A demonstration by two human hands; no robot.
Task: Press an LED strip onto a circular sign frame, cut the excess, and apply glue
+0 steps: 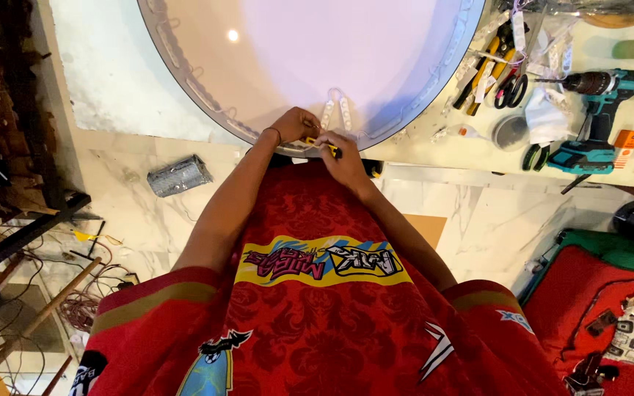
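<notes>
At the near rim of the round white panel, the left hand and right hand pinch a small yellow tool; light, rigid, probably best gripped by its body.

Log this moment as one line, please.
left hand: grips yellow tool | right hand: on same tool | site: rim of round light panel | nearby: cordless drill

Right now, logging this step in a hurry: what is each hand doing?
Left hand: closed on the small yellow tool at the round panel's rim.
Right hand: closed on the same yellow tool.
</notes>
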